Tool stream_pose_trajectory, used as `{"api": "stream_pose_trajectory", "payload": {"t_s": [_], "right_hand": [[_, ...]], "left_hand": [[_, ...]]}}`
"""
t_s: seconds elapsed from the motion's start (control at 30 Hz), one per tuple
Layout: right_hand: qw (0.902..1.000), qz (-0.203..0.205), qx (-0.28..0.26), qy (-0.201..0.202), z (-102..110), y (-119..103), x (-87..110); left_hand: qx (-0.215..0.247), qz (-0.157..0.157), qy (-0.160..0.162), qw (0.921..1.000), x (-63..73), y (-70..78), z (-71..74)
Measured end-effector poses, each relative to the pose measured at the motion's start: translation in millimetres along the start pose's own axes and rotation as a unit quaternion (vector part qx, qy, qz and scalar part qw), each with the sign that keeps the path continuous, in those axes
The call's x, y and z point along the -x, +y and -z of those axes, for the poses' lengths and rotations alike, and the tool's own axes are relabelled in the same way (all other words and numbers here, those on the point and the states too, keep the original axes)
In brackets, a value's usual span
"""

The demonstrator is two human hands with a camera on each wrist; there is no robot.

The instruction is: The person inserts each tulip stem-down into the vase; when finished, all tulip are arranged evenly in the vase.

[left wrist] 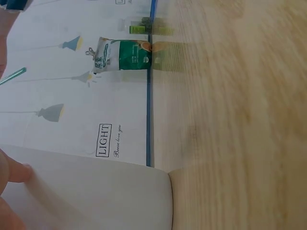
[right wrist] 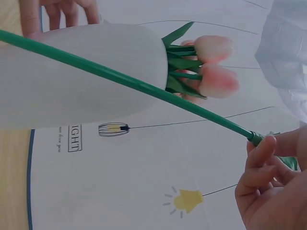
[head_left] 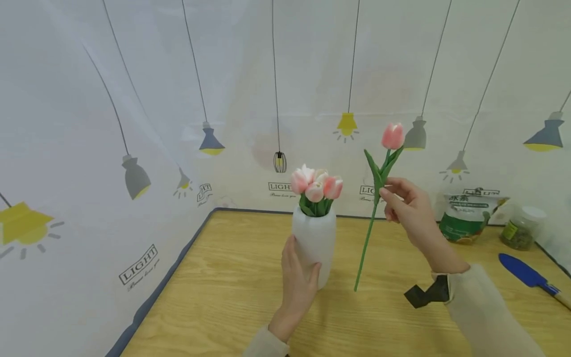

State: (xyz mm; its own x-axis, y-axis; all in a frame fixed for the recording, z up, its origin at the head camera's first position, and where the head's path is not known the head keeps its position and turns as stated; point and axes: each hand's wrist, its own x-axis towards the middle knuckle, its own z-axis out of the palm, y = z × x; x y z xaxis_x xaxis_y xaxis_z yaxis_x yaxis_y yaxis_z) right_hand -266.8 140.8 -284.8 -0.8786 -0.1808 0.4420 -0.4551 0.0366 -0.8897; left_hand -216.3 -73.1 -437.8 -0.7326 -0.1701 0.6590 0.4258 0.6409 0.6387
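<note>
A white vase [head_left: 314,238] stands on the wooden table, with several pink-and-white tulips [head_left: 314,187] and their green leaves bunched in its mouth. My left hand [head_left: 298,282] grips the vase low on its near side, fingers on the left and thumb on the right. To the right of the vase, my right hand [head_left: 408,208] pinches a single pink tulip [head_left: 393,136] by its stem, just around the leaves. Its long green stem [right wrist: 120,79] slants down, bottom end free and apart from the vase. In the right wrist view the stem crosses in front of the vase.
At the back right stand a green and white pouch [head_left: 464,218] and a clear jar [head_left: 523,229] with a white lid. A blue-bladed trowel [head_left: 526,271] lies in front of them. A lamp-printed sheet [head_left: 241,99] hangs behind and left of the table [head_left: 214,297].
</note>
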Motion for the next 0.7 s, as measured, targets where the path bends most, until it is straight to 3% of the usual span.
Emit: {"api": "stream_pose_trajectory", "payload": {"t_s": [0.33,0.7], "right_hand": [[0.9936,0.078,-0.078,0.022,-12.5,-32.4,-16.3],[0.9661,0.174,-0.167,0.091,-21.4,-55.3,-23.7]], "left_hand": [[0.0,0.005,0.002,1.0,0.9,-1.6,-1.0],[0.001,0.008,-0.001,1.0,0.1,0.3,-0.8]]}}
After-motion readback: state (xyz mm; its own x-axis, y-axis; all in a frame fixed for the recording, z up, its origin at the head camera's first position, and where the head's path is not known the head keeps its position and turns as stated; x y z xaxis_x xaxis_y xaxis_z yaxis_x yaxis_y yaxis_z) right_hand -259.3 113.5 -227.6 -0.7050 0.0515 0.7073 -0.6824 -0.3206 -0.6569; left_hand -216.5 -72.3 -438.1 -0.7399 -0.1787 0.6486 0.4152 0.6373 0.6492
